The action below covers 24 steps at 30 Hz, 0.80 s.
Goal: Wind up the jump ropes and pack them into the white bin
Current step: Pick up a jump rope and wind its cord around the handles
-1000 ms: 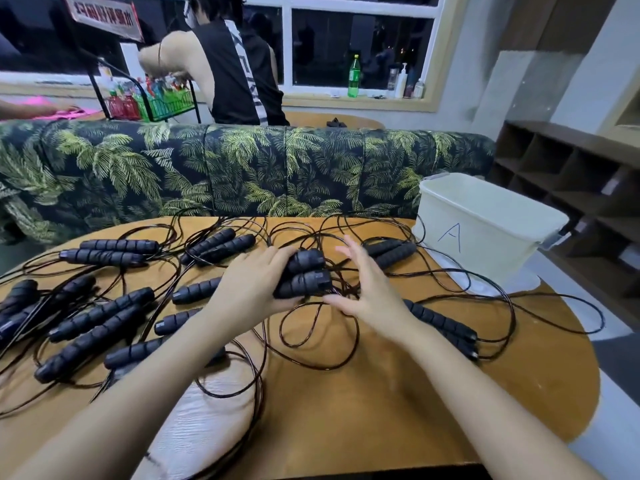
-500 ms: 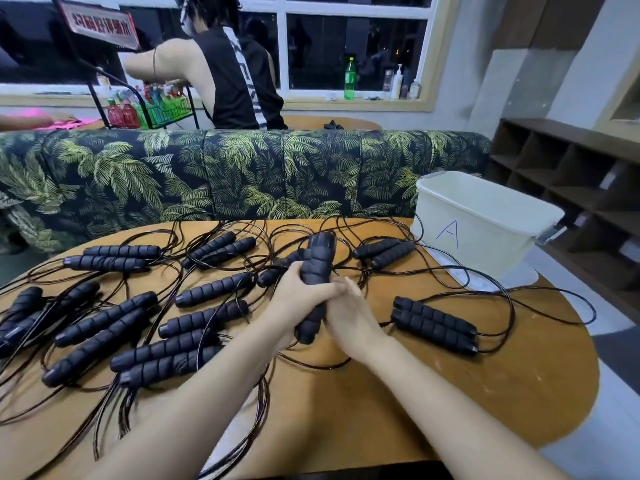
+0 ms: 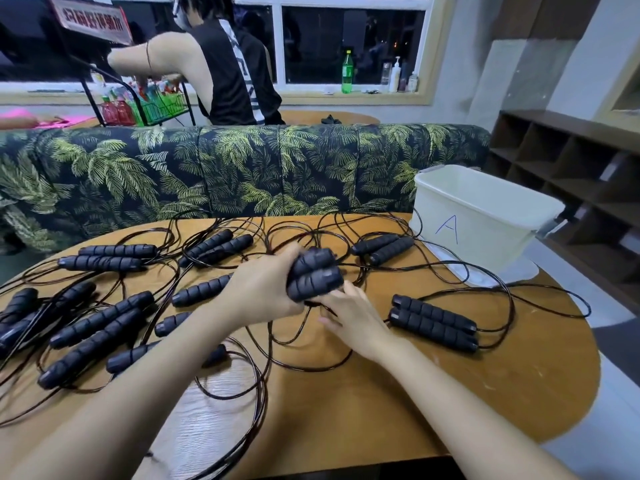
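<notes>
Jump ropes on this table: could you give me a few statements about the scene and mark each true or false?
1. The left hand grips a pair of black handles. True.
2. The white bin stands at the left side of the table. False: it stands at the far right.
3. The bin is marked with a B. False: it bears a handwritten A.
4. Other jump ropes lie unwound on the table. True.
5. A green bottle stands on the windowsill. True.
</notes>
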Motion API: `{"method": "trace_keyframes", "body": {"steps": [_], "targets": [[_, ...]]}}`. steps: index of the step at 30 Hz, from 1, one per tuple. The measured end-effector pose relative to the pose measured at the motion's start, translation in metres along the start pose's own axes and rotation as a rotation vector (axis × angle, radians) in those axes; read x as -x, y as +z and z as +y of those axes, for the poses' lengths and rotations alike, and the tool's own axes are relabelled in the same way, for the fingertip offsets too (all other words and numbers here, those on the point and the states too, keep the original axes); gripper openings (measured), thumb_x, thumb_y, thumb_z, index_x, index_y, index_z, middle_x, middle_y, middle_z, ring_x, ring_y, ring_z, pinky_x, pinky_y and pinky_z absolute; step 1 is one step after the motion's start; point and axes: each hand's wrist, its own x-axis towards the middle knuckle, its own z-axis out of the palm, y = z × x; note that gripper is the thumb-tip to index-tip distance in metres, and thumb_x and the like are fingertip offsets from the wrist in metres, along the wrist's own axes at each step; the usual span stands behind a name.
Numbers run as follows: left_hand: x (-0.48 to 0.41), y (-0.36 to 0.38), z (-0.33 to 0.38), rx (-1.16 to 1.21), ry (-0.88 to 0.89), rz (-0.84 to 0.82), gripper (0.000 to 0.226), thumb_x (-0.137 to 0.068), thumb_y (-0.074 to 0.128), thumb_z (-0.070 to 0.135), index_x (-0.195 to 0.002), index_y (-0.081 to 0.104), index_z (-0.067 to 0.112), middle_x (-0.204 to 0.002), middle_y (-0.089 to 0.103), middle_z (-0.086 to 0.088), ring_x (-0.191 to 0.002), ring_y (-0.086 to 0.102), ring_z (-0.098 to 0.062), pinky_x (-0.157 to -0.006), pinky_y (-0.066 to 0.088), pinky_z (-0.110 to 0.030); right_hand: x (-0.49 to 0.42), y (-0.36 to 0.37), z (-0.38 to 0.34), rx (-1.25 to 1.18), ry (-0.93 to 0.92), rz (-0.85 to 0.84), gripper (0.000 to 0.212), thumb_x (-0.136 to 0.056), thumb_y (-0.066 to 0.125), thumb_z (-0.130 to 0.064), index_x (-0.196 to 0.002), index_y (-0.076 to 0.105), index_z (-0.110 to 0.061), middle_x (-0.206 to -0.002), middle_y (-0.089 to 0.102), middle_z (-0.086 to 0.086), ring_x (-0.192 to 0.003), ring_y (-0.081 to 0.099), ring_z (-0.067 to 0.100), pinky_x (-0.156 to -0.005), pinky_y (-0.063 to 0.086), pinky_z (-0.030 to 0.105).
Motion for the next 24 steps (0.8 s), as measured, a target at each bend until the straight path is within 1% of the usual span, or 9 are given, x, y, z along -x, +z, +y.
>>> {"method": "trace_keyframes", "body": {"steps": [2, 5, 8, 12, 15, 17, 19, 22, 24], "targets": [[0.005, 0.009, -0.004, -0.185, 0.101, 0.025, 0.059, -0.066, 0.068, 0.037, -0.117, 0.040, 0.026, -0.085, 0.063, 0.005, -0.078, 0.062, -0.026, -0.058, 0.038, -0.028, -0.003, 0.006, 0.000, 0.072, -0.001, 0.011, 0.033, -0.096, 0.056, -0.031, -0.128, 0.056, -0.019, -0.128, 0.054, -0.001, -0.121, 0.037, 0.020, -0.113, 0.024, 0.039], [0.008, 0.010, -0.023, -0.361, 0.242, 0.121, 0.050, -0.066, 0.067, 0.038, -0.103, 0.037, 0.024, -0.079, 0.062, 0.005, -0.072, 0.063, -0.027, -0.055, 0.044, -0.029, -0.010, 0.012, 0.007, 0.149, -0.036, 0.090, 0.023, -0.094, 0.056, -0.037, -0.112, 0.062, -0.023, -0.114, 0.056, -0.006, -0.110, 0.043, 0.020, -0.108, 0.031, 0.040], [0.013, -0.010, -0.053, -0.536, 0.201, 0.226, 0.054, -0.057, 0.074, 0.037, -0.099, 0.043, 0.020, -0.076, 0.063, 0.002, -0.069, 0.064, -0.027, -0.059, 0.047, -0.033, -0.015, 0.011, 0.022, 0.234, -0.036, 0.109, 0.019, -0.093, 0.058, -0.033, -0.110, 0.062, -0.024, -0.116, 0.057, -0.009, -0.112, 0.044, 0.018, -0.103, 0.034, 0.039], [0.024, -0.026, -0.076, -0.676, 0.155, 0.312, 0.069, -0.057, 0.082, 0.046, -0.111, 0.052, 0.013, -0.073, 0.063, -0.005, -0.066, 0.063, -0.030, -0.059, 0.046, -0.034, -0.021, 0.006, 0.029, 0.276, -0.042, 0.202, 0.013, -0.091, 0.062, -0.031, -0.103, 0.063, -0.025, -0.114, 0.059, -0.008, -0.110, 0.047, 0.022, -0.094, 0.037, 0.039], [0.029, -0.019, -0.076, -0.699, 0.125, 0.273, 0.074, -0.052, 0.085, 0.047, -0.107, 0.050, 0.014, -0.074, 0.062, -0.006, -0.066, 0.062, -0.029, -0.059, 0.044, -0.034, -0.030, 0.006, 0.025, 0.237, -0.018, 0.242, 0.012, -0.090, 0.063, -0.034, -0.097, 0.068, -0.025, -0.112, 0.060, -0.009, -0.109, 0.045, 0.022, -0.095, 0.034, 0.043], [0.032, -0.012, -0.068, -0.653, 0.106, 0.268, 0.066, -0.053, 0.083, 0.046, -0.103, 0.052, 0.016, -0.079, 0.063, -0.003, -0.071, 0.063, -0.028, -0.062, 0.045, -0.035, -0.038, 0.004, 0.021, 0.241, -0.080, 0.310, 0.010, -0.084, 0.070, -0.032, -0.085, 0.072, -0.023, -0.108, 0.063, -0.006, -0.107, 0.040, 0.022, -0.095, 0.031, 0.047], [0.030, -0.004, -0.051, -0.558, 0.093, 0.285, 0.054, -0.059, 0.077, 0.043, -0.100, 0.054, 0.019, -0.085, 0.065, 0.001, -0.078, 0.064, -0.027, -0.067, 0.048, -0.035, -0.048, 0.001, 0.011, 0.260, -0.165, 0.341, 0.006, -0.079, 0.075, -0.027, -0.077, 0.072, -0.022, -0.106, 0.065, -0.005, -0.106, 0.038, 0.022, -0.093, 0.027, 0.043], [0.023, 0.011, -0.028, -0.473, 0.106, 0.329, 0.042, -0.062, 0.074, 0.037, -0.094, 0.056, 0.019, -0.082, 0.064, 0.003, -0.076, 0.061, -0.027, -0.064, 0.046, -0.035, -0.054, 0.000, -0.002, 0.226, -0.181, 0.406, 0.008, -0.080, 0.071, -0.012, -0.085, 0.072, -0.018, -0.108, 0.065, -0.005, -0.106, 0.040, 0.021, -0.093, 0.030, 0.043], [0.018, 0.018, -0.022, -0.467, 0.113, 0.383, 0.039, -0.063, 0.073, 0.033, -0.093, 0.056, 0.016, -0.082, 0.061, 0.001, -0.076, 0.058, -0.029, -0.063, 0.041, -0.036, -0.052, -0.001, 0.001, 0.135, -0.122, 0.443, 0.016, -0.085, 0.059, -0.014, -0.095, 0.071, -0.018, -0.110, 0.063, -0.005, -0.108, 0.041, 0.020, -0.096, 0.029, 0.040]]}}
